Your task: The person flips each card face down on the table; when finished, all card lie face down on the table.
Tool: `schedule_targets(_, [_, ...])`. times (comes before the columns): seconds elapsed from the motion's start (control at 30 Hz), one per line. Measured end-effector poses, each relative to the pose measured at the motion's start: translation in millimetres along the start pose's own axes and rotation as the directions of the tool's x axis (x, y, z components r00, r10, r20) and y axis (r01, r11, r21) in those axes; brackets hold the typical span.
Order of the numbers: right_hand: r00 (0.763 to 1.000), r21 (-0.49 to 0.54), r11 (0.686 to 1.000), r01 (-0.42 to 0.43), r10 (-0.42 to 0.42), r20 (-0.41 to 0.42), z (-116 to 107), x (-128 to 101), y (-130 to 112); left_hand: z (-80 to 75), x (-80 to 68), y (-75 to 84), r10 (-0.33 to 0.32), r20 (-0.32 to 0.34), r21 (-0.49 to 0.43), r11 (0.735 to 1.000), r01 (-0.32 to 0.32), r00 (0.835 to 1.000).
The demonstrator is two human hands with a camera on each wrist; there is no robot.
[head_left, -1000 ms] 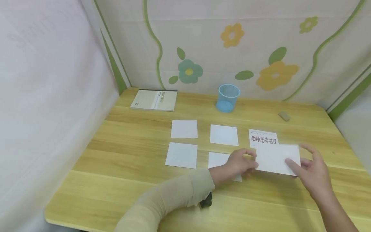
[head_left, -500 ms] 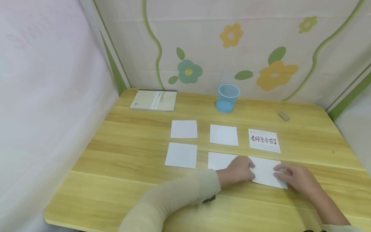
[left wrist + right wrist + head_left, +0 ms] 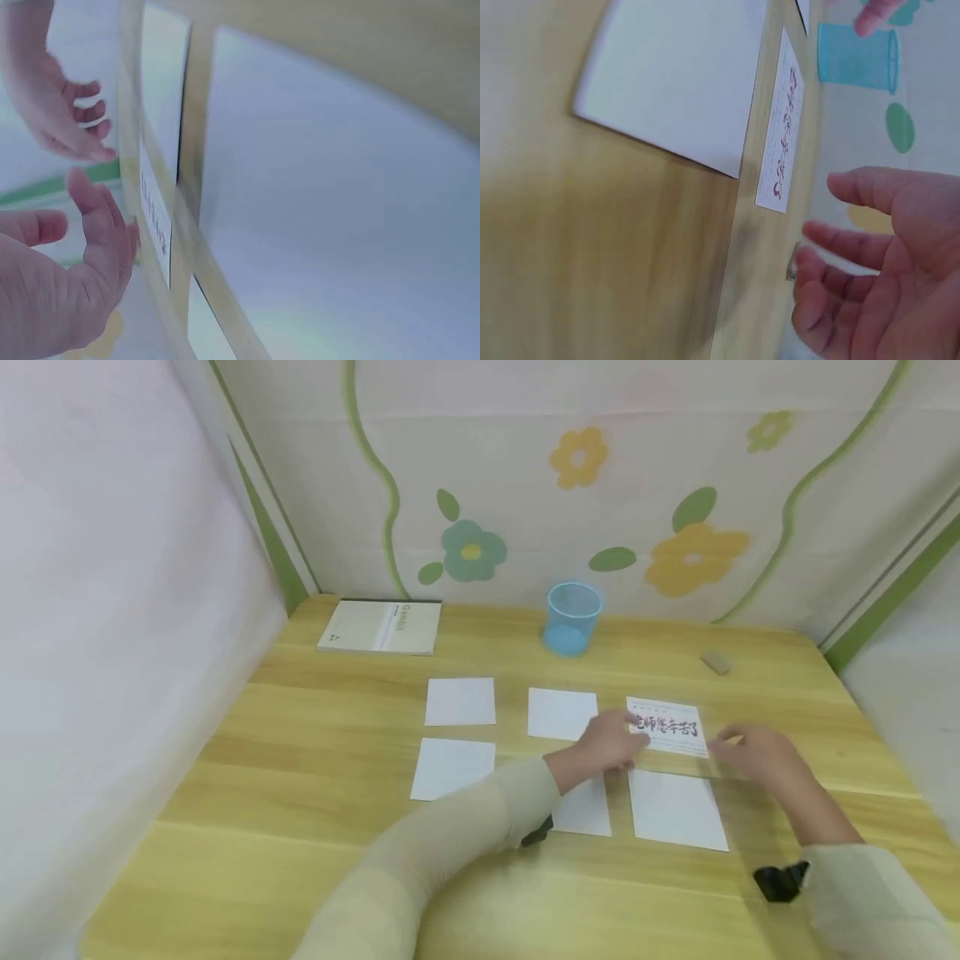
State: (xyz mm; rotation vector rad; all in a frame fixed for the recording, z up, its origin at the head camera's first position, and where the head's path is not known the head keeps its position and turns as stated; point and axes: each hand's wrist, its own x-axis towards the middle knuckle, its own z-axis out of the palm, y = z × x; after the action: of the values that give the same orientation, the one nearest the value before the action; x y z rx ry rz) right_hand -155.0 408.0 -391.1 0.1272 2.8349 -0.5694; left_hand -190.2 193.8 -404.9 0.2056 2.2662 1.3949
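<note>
Both my hands close in on the printed card [image 3: 667, 727], left hand [image 3: 606, 745] at its left edge, right hand [image 3: 753, 752] at its right, neither gripping yet.
From the head view the card lies flat on the table [image 3: 300, 827] in the far row, just beyond a blank sheet [image 3: 677, 810]; a careless sweep could nudge that sheet out of line. My left wrist view shows my left hand [image 3: 52, 292] open, thumb near the card [image 3: 155, 221]. My right wrist view shows my right hand [image 3: 881, 277] with loosely spread fingers beside the card [image 3: 780, 142]; lying so flat, it may slide instead of lifting.
</note>
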Motion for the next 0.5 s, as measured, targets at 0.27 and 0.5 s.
schedule_targets(0.27, [0.987,0.048,0.99,-0.136,0.131,0.09,14,34,-19,-2.5,33.9,8.9,-0.211,0.075,-0.566,0.796,0.216,0.975])
schedule_targets(0.5, [0.975,0.059,0.988,-0.143,0.13,0.178,11,40,-43,-7.0,37.4,7.5,-0.203,0.21,-0.701,0.651,0.292,0.957])
